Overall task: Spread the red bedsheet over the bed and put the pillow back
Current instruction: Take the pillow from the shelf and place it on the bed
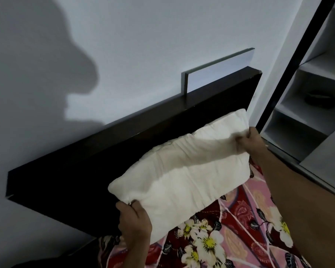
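A cream pillow [184,167] is held up in front of the dark headboard [89,171], above the head end of the bed. My left hand [133,223] grips its lower left corner. My right hand [251,142] pinches a fold at its upper right edge. Below the pillow the red and pink flowered bedsheet [240,229] lies spread over the mattress.
A white wall [124,55] stands behind the headboard, with a flat grey panel [217,72] leaning on the headboard's top. To the right is an open wardrobe [307,113] with grey shelves, one holding a dark bowl [319,99].
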The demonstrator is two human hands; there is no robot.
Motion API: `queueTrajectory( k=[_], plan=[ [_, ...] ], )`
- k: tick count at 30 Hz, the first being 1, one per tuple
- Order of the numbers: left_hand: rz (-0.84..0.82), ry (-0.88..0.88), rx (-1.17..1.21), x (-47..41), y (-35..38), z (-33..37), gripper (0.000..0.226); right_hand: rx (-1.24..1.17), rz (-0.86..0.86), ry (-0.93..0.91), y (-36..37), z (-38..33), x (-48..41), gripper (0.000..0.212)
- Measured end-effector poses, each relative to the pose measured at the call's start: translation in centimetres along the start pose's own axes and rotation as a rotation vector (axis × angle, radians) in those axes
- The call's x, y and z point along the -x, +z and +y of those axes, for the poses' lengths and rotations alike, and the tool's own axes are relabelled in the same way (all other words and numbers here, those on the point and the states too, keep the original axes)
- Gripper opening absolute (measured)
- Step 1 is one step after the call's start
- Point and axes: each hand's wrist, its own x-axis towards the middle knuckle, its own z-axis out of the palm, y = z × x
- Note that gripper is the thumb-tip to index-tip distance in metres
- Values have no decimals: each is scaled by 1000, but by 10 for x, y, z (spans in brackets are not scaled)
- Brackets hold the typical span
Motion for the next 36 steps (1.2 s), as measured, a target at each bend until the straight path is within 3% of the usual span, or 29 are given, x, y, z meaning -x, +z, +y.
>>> queueTrajectory(
  k=[6, 12, 17, 20, 26, 31, 36],
  plan=[
    [48, 86, 25, 2, 6, 1, 41, -104, 33, -51, 8, -3, -23, 20],
    [21, -38, -3, -4, 18, 7, 33, -24, 2, -19, 15, 25, -32, 15],
    [24, -182, -89, -13, 23, 13, 34, 8, -91, 0, 15, 19, -33, 58],
    [34, -192, -118, -13, 23, 17, 43, 20, -138, 6, 13, 9, -25, 69],
    [74, -82, -144, -8, 10, 43, 72, 135, -213, -86, 16, -18, 25, 72],
    [40, 230, -276, 3, -15, 80, 65, 295, -302, -275, 18, -40, 86, 66],
    [-66, 407, -369, 22, -47, 120, 57, 293, -304, -348, 3, -59, 153, 59]
  ],
)
